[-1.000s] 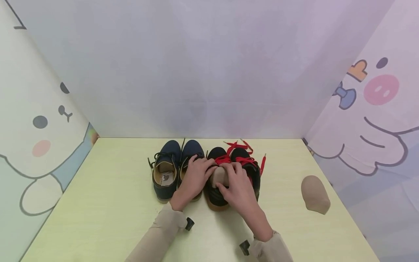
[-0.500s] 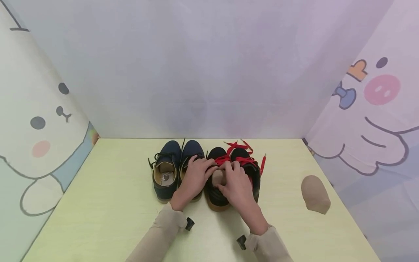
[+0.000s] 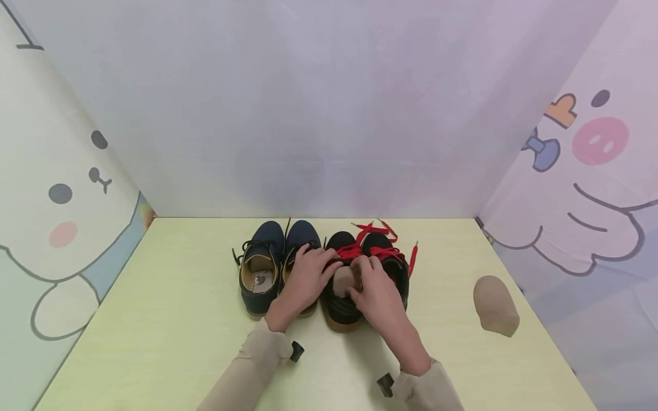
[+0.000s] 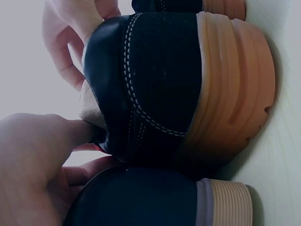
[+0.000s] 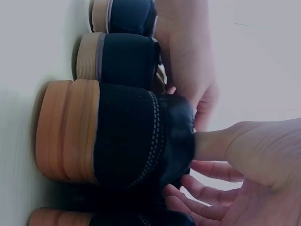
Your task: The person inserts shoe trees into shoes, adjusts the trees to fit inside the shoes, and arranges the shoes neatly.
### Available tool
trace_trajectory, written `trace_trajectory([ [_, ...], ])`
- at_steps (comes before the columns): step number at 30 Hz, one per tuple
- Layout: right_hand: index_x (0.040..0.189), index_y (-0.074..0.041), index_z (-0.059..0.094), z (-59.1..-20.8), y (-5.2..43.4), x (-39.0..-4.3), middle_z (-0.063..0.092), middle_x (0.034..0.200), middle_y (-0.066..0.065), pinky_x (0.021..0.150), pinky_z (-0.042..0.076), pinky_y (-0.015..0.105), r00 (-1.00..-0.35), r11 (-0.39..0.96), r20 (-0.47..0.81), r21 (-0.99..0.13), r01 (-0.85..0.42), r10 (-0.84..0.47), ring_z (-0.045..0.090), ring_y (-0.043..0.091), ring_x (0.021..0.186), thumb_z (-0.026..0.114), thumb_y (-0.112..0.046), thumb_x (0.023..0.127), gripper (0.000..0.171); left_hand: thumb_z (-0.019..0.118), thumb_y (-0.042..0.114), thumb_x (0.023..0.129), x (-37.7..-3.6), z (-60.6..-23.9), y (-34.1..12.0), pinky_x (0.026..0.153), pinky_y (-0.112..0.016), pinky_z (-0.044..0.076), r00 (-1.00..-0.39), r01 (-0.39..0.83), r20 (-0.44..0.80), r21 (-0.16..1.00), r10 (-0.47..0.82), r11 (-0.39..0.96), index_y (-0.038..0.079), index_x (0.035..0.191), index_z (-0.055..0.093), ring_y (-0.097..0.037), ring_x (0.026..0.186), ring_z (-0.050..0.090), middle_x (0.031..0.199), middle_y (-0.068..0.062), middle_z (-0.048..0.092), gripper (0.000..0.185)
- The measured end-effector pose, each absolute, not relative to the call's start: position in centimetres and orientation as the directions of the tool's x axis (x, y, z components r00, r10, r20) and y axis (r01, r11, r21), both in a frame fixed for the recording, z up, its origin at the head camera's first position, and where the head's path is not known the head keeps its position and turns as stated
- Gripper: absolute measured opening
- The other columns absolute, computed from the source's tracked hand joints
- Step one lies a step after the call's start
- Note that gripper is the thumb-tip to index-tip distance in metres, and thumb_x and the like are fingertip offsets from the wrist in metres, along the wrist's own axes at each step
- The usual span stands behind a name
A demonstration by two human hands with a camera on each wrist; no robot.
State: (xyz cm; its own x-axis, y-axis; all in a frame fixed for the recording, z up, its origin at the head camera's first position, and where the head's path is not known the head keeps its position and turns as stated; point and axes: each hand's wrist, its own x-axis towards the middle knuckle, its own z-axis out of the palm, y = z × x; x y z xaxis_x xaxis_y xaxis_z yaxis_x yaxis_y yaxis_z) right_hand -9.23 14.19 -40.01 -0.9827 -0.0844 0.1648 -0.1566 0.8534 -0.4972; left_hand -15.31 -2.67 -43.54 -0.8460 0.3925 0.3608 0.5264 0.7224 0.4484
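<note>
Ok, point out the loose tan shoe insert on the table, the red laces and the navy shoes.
tan shoe insert (image 3: 496, 305), head view, its middle.
red laces (image 3: 379, 251), head view, crossed part.
navy shoes (image 3: 268, 235), head view, left shoe's toe.

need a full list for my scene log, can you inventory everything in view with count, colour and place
navy shoes: 2, navy with dark laces and tan soles, centre of table, left pair
black shoes: 2, black with red laces and orange-tan soles, directly right of the navy pair
shoe insert in shoe: 1, beige, in the opening of the left black shoe
loose shoe insert: 1, beige, on the table to the right
table: 1, pale yellow-green
cartoon wall panels: 2, pastel, left and right sides
left hand: 1, on the right navy shoe, fingers reaching the black shoe
right hand: 1, fingers on the insert in the shoe
</note>
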Motion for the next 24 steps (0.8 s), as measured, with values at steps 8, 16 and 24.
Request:
trace_trajectory([
  [8, 0.106, -0.012, 0.061, -39.97, 14.27, -8.98, 0.053, 0.077, -0.001, 0.052, 0.036, 0.027, -0.971, 0.885, 0.232, -0.437, -0.16, -0.061, 0.047, 0.015, 0.057, 0.09, -0.012, 0.081, 0.038, 0.064, 0.032, 0.104, -15.46, -43.76, -2.61, 0.119, -0.062, 0.036, -0.845, 0.524, 0.369, 0.428, 0.387, 0.736, 0.022, 0.105, 0.072, -0.018, 0.091, 0.069, 0.092, 0.003, 0.074, 0.013],
  [16, 0.103, -0.009, 0.064, -39.88, 14.49, -9.39, 0.064, 0.076, 0.001, 0.057, 0.043, 0.028, -0.983, 0.883, 0.181, -0.458, -0.107, -0.025, 0.053, 0.015, 0.068, 0.093, -0.014, 0.078, 0.038, 0.068, 0.026, 0.102, -15.35, -43.63, -2.23, 0.117, -0.063, 0.039, -0.846, 0.514, 0.391, 0.415, 0.363, 0.751, 0.021, 0.1, 0.072, -0.019, 0.087, 0.069, 0.088, 0.002, 0.074, 0.008],
  [24, 0.094, -0.01, 0.061, -40.7, 14.66, -9.91, 0.056, 0.065, 0.0, 0.056, 0.041, 0.031, -0.966, 0.918, 0.258, -0.376, -0.126, -0.027, 0.049, 0.021, 0.069, 0.095, -0.015, 0.074, 0.04, 0.07, 0.024, 0.1, -15.28, -44.02, -1.8, 0.113, -0.062, 0.043, -0.82, 0.526, 0.452, 0.354, 0.351, 0.773, 0.02, 0.096, 0.071, -0.019, 0.081, 0.068, 0.081, 0.002, 0.071, 0.006],
])
